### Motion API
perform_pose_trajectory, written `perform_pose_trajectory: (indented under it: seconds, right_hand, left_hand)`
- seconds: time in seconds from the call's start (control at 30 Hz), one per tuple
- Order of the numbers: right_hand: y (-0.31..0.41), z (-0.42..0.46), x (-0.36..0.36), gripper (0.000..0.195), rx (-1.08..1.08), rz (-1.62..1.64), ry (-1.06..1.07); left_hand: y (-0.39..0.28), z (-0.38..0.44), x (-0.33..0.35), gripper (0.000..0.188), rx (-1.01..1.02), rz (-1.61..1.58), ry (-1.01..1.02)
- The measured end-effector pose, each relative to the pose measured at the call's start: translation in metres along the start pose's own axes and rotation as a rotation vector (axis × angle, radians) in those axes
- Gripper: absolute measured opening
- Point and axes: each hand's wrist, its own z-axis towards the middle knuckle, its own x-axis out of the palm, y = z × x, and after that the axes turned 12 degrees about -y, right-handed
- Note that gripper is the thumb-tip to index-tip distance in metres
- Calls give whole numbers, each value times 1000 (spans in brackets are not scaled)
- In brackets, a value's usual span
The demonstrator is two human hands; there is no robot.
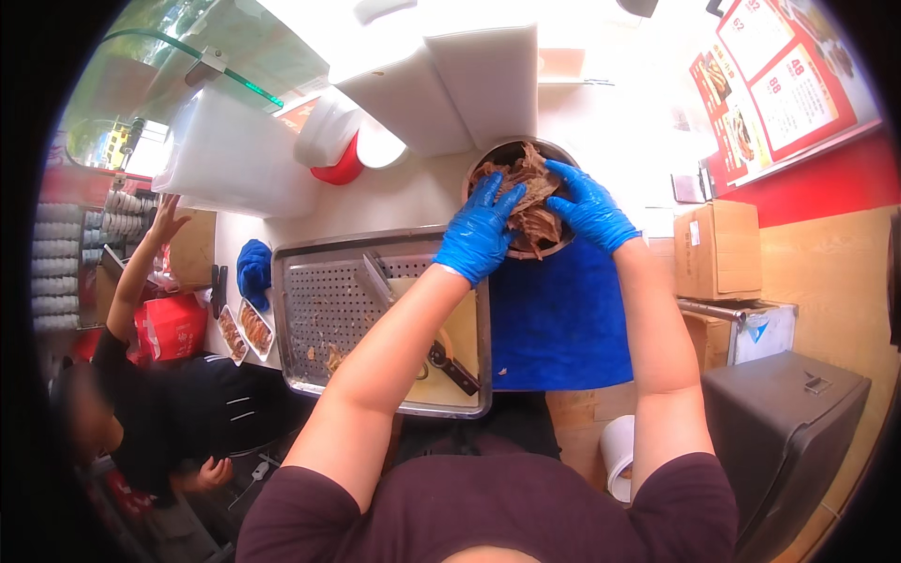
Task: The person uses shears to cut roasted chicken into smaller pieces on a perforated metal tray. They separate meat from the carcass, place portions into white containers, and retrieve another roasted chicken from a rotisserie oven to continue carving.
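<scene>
Brown cooked meat (531, 186) is heaped in a round metal bowl (556, 250) before me. My left hand (482, 225), in a blue glove, lies on the left side of the meat with its fingers spread. On the right side, my right hand (591, 204), gloved too, has its fingers and thumb around the edge of the meat. Below left is a perforated metal tray (324, 281), holding a yellowish cutting board (457, 394), meat scraps and a cleaver (378, 279). A dark-handled tool (454, 366) also lies on the board, its far part hidden by my left forearm.
A blue cloth (563, 324) lies right of the tray. Two small trays of sliced meat (255, 328) and a bunched blue cloth (253, 273) are on its left. White containers (486, 84) stand behind. A co-worker (190, 401) is at left, one arm raised. Cardboard box (718, 250) at right.
</scene>
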Motion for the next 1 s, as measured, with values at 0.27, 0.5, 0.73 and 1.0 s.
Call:
perform_pose_trajectory:
  seconds: [0.27,0.5,0.73,1.0]
  right_hand:
    - [17,7,-21,60,-158,-56,-15]
    - [14,-13,12,62,-243,-415,-43]
    - [45,61,-19,31,-325,-479,152]
    - [29,90,3,27,-538,-605,229]
  left_hand:
    - [12,0,8,65,-65,-69,-104]
    - [16,-53,-68,58,-212,-378,-127]
    - [22,-119,-111,48,-475,-423,-219]
    - [-6,-102,-116,50,-348,-468,-200]
